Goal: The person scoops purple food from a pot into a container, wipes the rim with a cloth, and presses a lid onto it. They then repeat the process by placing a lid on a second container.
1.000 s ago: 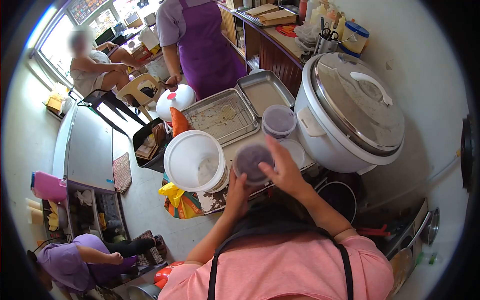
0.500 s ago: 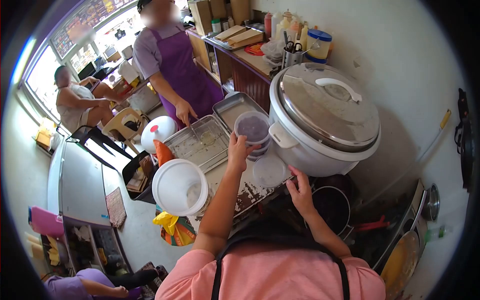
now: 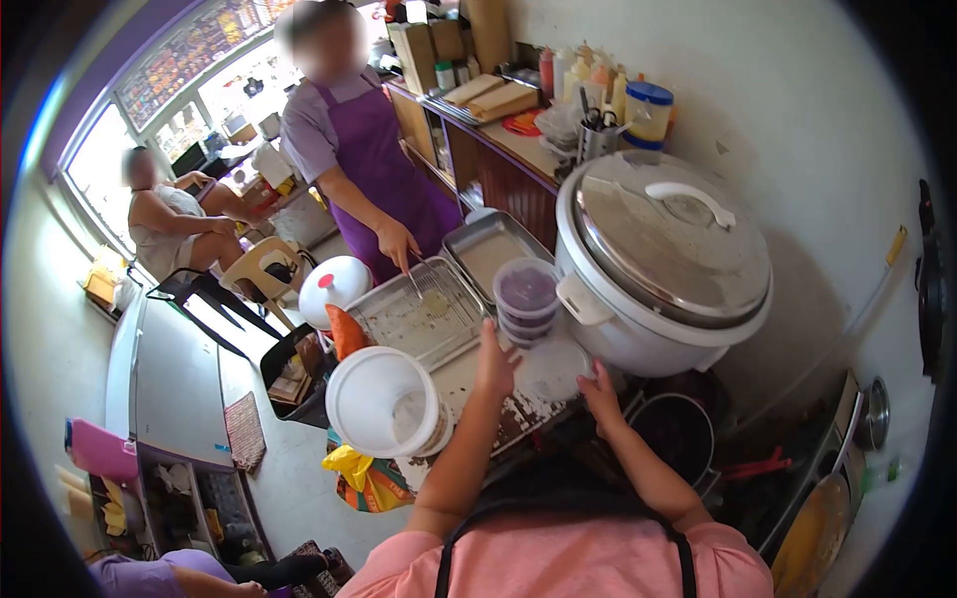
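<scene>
A stack of round clear plastic tubs (image 3: 526, 299) with dark contents stands on the worn table, beside a big rice cooker (image 3: 658, 239). In front of the stack lies a round clear plastic lid or shallow tub (image 3: 551, 373). My left hand (image 3: 496, 361) is at the left of this clear piece, just below the stack, fingers stretched and thumb apart. At its right edge is my right hand (image 3: 600, 396), fingers extended; whether they touch the rim is hard to tell. Left of my left arm stands a white bucket (image 3: 384, 402).
Across the table a person in a purple apron (image 3: 374, 149) holds tongs over a wire rack tray (image 3: 414, 314). A metal tray (image 3: 493, 249) lies behind the stack. A dark pot (image 3: 678, 434) is low on the right. Another person (image 3: 179, 214) sits at the back left.
My left hand has come off the top tub and dropped to the clear piece. My right hand is now closer to its edge. The view has shifted slightly.
</scene>
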Demonstrator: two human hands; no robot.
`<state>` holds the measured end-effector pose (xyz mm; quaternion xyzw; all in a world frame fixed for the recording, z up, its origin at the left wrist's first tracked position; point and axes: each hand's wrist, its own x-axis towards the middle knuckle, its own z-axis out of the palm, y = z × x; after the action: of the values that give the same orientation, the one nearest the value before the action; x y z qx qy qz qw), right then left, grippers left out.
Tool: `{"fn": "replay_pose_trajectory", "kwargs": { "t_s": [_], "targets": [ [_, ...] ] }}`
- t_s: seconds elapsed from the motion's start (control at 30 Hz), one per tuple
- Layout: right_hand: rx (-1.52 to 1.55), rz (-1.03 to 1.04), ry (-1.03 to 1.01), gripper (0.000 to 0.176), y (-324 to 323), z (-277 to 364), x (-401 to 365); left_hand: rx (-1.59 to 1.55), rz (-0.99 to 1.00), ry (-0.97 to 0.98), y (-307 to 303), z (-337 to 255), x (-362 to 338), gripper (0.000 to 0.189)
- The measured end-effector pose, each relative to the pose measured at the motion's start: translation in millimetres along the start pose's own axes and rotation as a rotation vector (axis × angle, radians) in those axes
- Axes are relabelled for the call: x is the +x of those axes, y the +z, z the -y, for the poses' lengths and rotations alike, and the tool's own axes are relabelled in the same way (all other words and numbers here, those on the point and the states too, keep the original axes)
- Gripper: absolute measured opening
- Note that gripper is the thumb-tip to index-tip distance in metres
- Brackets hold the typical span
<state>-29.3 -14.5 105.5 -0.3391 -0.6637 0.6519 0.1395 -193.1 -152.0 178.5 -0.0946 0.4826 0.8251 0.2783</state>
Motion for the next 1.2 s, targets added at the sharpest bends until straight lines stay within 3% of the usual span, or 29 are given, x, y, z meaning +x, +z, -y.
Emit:
{"fn": "replay_pose_trajectory", "kwargs": {
  "t_s": [0.03,0.13,0.27,0.33,0.43,0.53,0.7,0.87,1.2],
  "targets": [
    [0.049,0.032,0.054,0.064,4,4,2,-0.084,0.059,-0.081,-1,-1,3,0.091],
    [0.087,0.189,0.102,0.066,10,14,-4,-0.015,0.228,-0.037,-5,-1,6,0.090],
    [0.033,0.219,0.092,0.062,16,17,-15,0.139,-0.003,0.023,-18,9,-11,0.085],
    [0.024,0.217,0.111,0.062,14,19,-20,0.202,-0.023,0.111,-31,14,-30,0.081],
    [-0.067,-0.007,-0.125,0.064,8,-16,-11,0.313,0.092,0.258,-47,14,-74,0.074],
    [-0.476,-0.157,-0.566,0.067,-9,3,-34,0.302,0.344,0.375,-47,-5,-114,0.071],
    [-0.638,0.070,-1.019,0.064,11,116,-102,-0.215,0.617,0.249,-15,-51,-159,0.075],
    [-0.676,0.082,-1.403,0.054,33,129,-111,-0.396,0.727,0.255,-5,-75,-178,0.080],
    [-0.680,0.166,-1.412,0.056,39,129,-116,-0.440,0.707,0.306,-15,-77,-196,0.080]
  ]
}}
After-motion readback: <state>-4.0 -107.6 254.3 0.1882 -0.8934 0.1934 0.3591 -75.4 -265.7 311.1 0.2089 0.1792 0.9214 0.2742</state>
